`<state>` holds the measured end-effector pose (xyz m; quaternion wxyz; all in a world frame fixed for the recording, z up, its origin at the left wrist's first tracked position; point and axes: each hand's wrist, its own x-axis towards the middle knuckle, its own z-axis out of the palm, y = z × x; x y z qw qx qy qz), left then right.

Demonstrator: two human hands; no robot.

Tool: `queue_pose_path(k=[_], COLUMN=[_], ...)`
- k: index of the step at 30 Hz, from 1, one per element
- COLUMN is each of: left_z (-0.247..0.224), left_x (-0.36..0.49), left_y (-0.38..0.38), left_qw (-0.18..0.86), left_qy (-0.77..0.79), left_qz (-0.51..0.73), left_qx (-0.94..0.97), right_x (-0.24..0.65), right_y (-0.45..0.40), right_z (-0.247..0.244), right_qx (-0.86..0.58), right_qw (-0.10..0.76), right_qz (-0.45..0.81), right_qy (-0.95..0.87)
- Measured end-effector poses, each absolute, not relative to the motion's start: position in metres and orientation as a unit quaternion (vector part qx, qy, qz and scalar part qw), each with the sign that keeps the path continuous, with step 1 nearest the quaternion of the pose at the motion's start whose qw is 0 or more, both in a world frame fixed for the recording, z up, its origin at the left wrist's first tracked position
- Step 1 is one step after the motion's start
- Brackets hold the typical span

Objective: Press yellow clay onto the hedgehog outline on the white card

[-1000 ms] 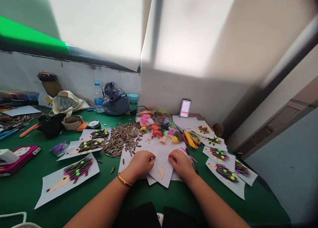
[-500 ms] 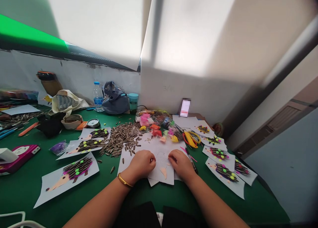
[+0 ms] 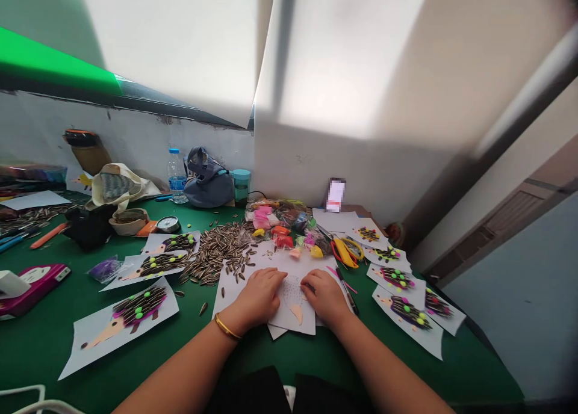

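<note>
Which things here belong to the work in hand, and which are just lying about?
Likely in use:
sheet, at left hand and right hand
peach piece on it
striped seeds
coloured packets

Probably lying about:
blue bag
water bottle
lidded cup

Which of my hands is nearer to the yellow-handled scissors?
Right. The right hand is in front of the yellow-handled scissors and slightly left; the left hand is farther left, across the drawing.

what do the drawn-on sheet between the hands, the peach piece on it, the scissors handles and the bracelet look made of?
Sheet: matte white paper; thin, crisp edges.
Peach piece: smooth, possibly soft clay or paper; too small to tell.
Scissors handles: probably plastic; even yellow colour.
Bracelet: likely polished metal; gold-coloured shine.
</note>
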<state>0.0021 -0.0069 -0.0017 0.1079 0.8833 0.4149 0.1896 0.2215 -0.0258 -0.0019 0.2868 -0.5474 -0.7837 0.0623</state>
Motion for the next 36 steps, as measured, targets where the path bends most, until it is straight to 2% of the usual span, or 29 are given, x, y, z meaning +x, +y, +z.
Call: queue_pose_path(k=[13, 22, 36], left_z=[0.003, 0.002, 0.001], left_x=[0.001, 0.002, 0.002], left_y=[-0.009, -0.009, -0.008], left_qw=[0.110, 0.108, 0.103], left_qy=[0.413, 0.410, 0.413], left_qz=[0.188, 0.186, 0.179], left_qx=[0.884, 0.886, 0.887], right_x=[0.233, 0.231, 0.234], right_y=[-0.033, -0.035, -0.034], right_z=[-0.009, -0.010, -0.015], right_qx=[-0.525, -0.526, -0.531], right_qw=[0.297, 0.264, 0.282], right_qz=[0.037, 0.023, 0.024], right_qy=[-0.797, -0.808, -0.799])
